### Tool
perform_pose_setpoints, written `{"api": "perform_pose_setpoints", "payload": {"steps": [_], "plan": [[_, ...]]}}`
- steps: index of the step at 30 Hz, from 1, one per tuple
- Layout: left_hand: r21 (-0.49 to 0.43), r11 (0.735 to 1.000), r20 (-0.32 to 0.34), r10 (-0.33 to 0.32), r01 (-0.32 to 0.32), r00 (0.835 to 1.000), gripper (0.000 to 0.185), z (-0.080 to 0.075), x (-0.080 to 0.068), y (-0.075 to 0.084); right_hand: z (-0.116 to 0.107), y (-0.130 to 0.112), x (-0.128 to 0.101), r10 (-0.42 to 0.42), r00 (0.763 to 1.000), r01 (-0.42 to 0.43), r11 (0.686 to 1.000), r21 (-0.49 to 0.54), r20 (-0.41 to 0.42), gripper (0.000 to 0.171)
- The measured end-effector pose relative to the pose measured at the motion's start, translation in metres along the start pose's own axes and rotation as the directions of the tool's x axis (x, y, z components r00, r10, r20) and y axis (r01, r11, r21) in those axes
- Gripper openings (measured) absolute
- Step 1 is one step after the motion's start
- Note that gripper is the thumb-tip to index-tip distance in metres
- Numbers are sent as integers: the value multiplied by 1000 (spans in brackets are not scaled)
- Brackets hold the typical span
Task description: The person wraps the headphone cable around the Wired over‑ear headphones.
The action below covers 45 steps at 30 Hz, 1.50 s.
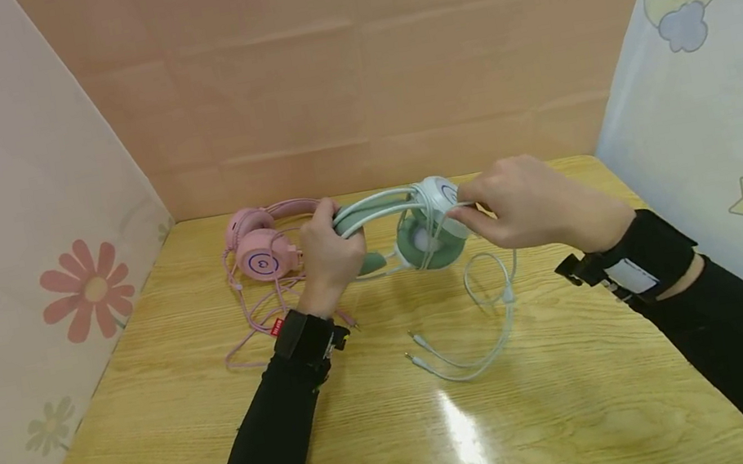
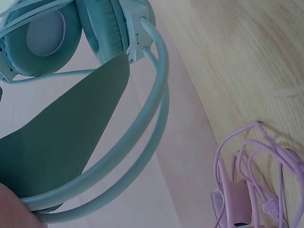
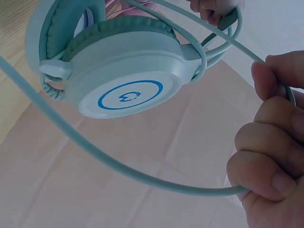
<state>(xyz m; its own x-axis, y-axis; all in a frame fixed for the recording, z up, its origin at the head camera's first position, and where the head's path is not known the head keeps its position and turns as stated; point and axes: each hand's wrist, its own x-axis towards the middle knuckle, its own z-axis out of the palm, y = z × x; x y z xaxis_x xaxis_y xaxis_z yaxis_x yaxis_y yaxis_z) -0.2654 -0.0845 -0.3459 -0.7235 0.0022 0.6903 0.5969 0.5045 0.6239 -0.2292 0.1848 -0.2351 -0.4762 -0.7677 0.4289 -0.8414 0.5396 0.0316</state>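
Pale green headphones (image 1: 431,248) are held above the table, ear cups toward the right. My left hand (image 1: 332,250) grips them by the headband, whose twin bands and dark green pad (image 2: 76,128) show in the left wrist view. Thumb and fingers of my right hand (image 1: 523,201) pinch the headphones' cable (image 3: 118,166) beside the ear cup with the blue logo (image 3: 130,97). Some cable passes around the headband near the ear cups. Its lower part hangs to the table, where a split end with two plugs (image 1: 419,356) lies.
Pink headphones (image 1: 267,254) with a loosely tangled pink cable (image 1: 256,319) lie at the back left of the wooden table (image 1: 178,448). A brown paper-like backdrop (image 1: 360,84) rises behind, and patterned white panels (image 1: 732,118) flank both sides.
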Motion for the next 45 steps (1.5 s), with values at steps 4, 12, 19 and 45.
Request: {"api": "perform_pose_setpoints", "payload": {"steps": [4, 12, 19, 45], "plan": [[5, 1000, 23, 29, -29, 999, 11, -1, 0, 1, -1, 1, 1, -8, 1000, 8, 1000, -11, -8, 38], [-3, 999, 92, 53, -53, 994, 13, -3, 0, 5, -4, 4, 0, -14, 1000, 14, 1000, -26, -19, 36], [-21, 997, 149, 77, -74, 986, 13, -6, 1, 9, -7, 8, 0, -11, 1000, 10, 999, -35, -14, 23], [-124, 984, 231, 151, -125, 961, 11, -11, 3, 14, -15, 24, 3, 58, 992, -63, 997, 39, 116, 15]]}}
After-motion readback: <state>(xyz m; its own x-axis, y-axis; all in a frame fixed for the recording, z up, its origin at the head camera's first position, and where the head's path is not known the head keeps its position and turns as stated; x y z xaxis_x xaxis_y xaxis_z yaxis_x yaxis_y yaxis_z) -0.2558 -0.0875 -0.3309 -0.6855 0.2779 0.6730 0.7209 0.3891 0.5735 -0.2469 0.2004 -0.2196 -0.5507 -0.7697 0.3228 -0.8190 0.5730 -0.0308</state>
